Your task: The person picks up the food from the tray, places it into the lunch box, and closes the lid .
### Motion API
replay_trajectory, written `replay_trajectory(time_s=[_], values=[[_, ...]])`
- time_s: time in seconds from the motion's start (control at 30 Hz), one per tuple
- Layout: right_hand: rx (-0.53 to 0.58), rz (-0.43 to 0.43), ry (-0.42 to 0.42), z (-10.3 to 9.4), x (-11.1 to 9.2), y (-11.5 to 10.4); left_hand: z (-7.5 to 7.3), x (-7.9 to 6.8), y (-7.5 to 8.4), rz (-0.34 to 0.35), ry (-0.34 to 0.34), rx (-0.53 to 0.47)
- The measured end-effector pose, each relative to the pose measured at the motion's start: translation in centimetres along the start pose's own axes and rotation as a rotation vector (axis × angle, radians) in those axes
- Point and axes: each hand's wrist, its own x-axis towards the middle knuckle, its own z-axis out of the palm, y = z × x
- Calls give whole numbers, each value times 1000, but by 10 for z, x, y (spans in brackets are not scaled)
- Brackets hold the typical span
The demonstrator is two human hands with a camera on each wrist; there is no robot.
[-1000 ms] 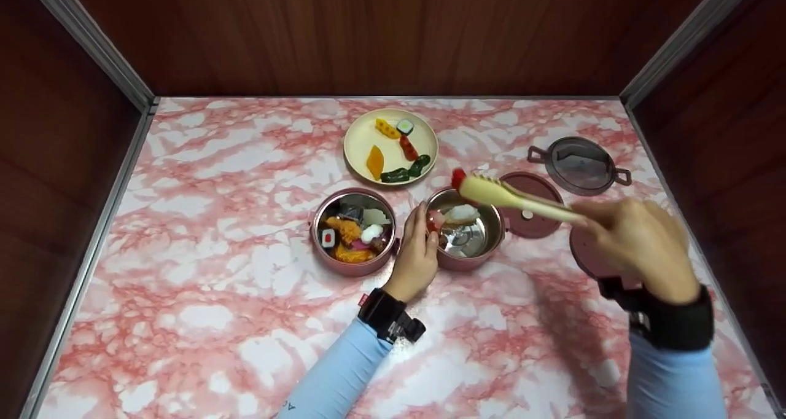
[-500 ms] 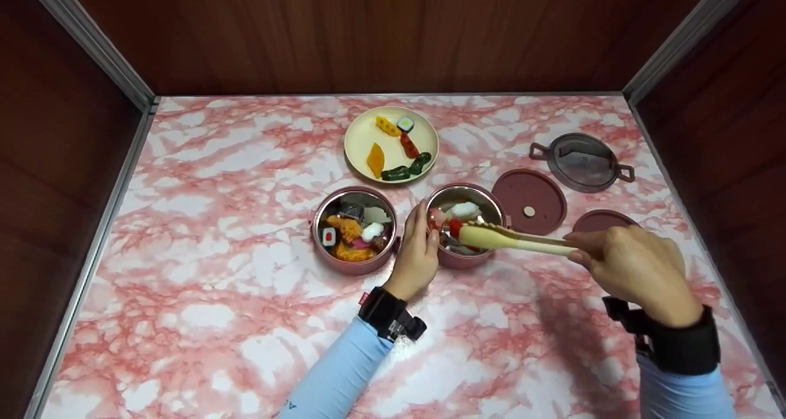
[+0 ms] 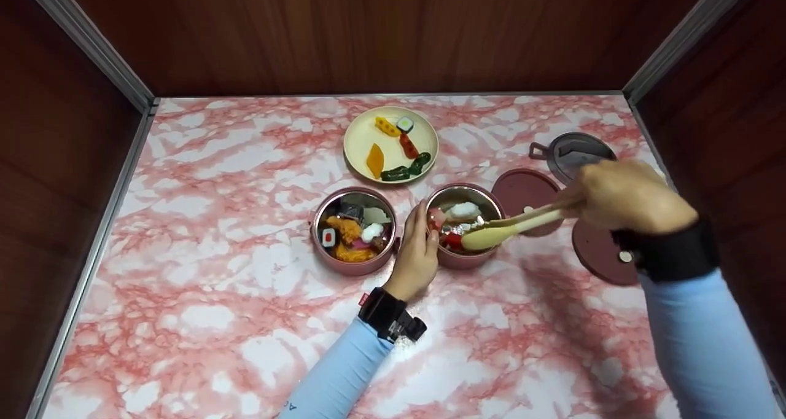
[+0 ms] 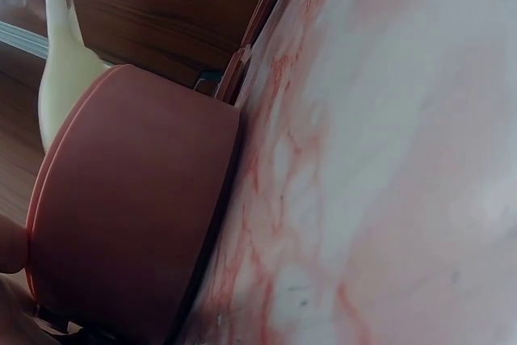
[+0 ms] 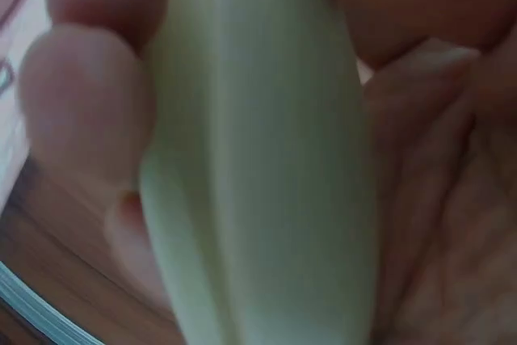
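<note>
My right hand (image 3: 632, 195) grips pale yellow tongs (image 3: 491, 237); in the right wrist view my fingers (image 5: 89, 103) wrap round the tongs' handles. The tongs' tips are down inside the right pink pot (image 3: 465, 261), at a small red toy food piece (image 3: 452, 241). Whether they still pinch it, I cannot tell. A white toy food piece (image 3: 463, 211) lies in the same steel-lined pot. My left hand (image 3: 415, 259) rests against that pot's left side, its fingers fairly straight along the rim. The left wrist view shows the pot's outer wall (image 4: 137, 199).
Left of my left hand stands another pink pot (image 3: 353, 266) full of toy food. Behind is a cream plate (image 3: 393, 147) with several toy food pieces. Two dark pink lids (image 3: 522, 188) and a grey lid with two handles (image 3: 571, 152) lie at right.
My right hand has lowered the tongs with the red piece into the right pot, then shifted up and away from me, tilting the tongs. My left hand stays in place.
</note>
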Motion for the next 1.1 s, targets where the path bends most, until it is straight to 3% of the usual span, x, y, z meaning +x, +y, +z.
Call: replay_trajectory(time_s=[0.1, 0.23, 0.37, 0.53, 0.67, 0.83, 0.97, 1.1], values=[[-22, 10, -50, -7, 14, -6, 0, 0, -1, 2, -2, 6], [-7, 38, -106, -14, 18, -11, 1, 0, -1, 14, 5, 3], [22, 80, -104, -20, 14, -8, 1, 0, -1, 17, 12, 5], [23, 60, -73, -26, 7, 4, 1, 1, -1, 10, 13, -1], [-14, 28, 27, -31, 3, 12, 1, 1, -2, 10, 20, -7], [-22, 6, 269, -26, 8, 15, 1, 1, -3, 13, 22, 2], [5, 16, 433, -12, 22, 13, 1, 1, -3, 22, 23, 7], [55, 79, 491, 7, 43, 7, 2, 1, -3, 48, 36, 14]])
